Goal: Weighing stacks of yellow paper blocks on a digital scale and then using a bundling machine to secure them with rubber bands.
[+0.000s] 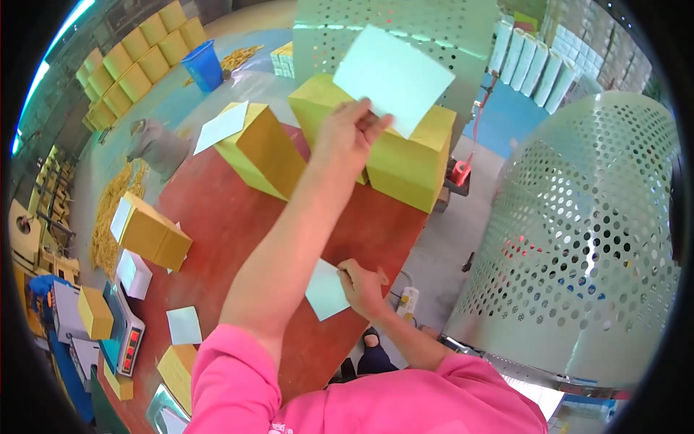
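Note:
My left hand (353,130) reaches far across the red table (217,217), its fingers closed on the near edge of a large white sheet (396,78). That sheet is tilted over two yellow blocks (408,160), partly covering them. Whether it touches their tops I cannot tell. My right hand (363,291) pinches the right edge of a smaller-looking white sheet (325,293) low over the table's near right part. Left of the two blocks stands another yellow block (264,152), with a white sheet (221,129) lying on its top and overhanging.
A yellow-brown block (155,235), a white sheet (184,325) and a digital scale (126,333) bearing a block stand at left. A large perforated metal drum (571,239) rises close on the right. A blue bin (204,66) and stacked yellow blocks (136,81) sit beyond.

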A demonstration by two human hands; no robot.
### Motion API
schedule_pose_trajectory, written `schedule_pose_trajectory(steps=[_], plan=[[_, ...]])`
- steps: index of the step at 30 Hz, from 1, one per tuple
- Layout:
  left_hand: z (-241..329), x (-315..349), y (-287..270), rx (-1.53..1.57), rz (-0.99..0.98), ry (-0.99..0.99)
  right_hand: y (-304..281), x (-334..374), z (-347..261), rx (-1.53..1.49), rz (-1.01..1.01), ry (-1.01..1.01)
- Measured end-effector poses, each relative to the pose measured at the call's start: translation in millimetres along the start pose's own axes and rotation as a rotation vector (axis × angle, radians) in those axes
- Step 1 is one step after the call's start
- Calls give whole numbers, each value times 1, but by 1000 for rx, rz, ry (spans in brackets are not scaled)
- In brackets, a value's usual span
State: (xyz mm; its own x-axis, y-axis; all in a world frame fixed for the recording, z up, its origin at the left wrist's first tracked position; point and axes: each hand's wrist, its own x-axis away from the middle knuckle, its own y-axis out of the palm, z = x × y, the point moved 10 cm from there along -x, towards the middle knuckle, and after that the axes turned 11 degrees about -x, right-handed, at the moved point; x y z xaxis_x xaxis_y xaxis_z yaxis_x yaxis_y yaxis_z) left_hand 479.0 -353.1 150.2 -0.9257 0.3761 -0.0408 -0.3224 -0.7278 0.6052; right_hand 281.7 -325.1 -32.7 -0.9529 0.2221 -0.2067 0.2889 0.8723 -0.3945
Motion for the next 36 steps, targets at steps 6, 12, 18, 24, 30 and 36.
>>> schedule_pose_trajectory(steps=[6, 12, 18, 24, 30, 36], plan=[[-67, -10, 4, -119, 140, -173, -7, 0, 5, -71, 8, -82], [-44, 1, -4, -565, 329, -98, -4, 1, 5, -83, -20, -68], [-56, -4, -4, -423, 349, -185, -4, 0, 8, -149, -8, -73], [-68, -3, 4, -409, 304, -266, -9, -1, 2, -207, 9, -121], [-66, 0, 7, -490, 291, -252, -6, -1, 6, -237, 17, -145], [-66, 1, 3, -503, 277, -239, -10, 0, 0, -207, 25, -172]])
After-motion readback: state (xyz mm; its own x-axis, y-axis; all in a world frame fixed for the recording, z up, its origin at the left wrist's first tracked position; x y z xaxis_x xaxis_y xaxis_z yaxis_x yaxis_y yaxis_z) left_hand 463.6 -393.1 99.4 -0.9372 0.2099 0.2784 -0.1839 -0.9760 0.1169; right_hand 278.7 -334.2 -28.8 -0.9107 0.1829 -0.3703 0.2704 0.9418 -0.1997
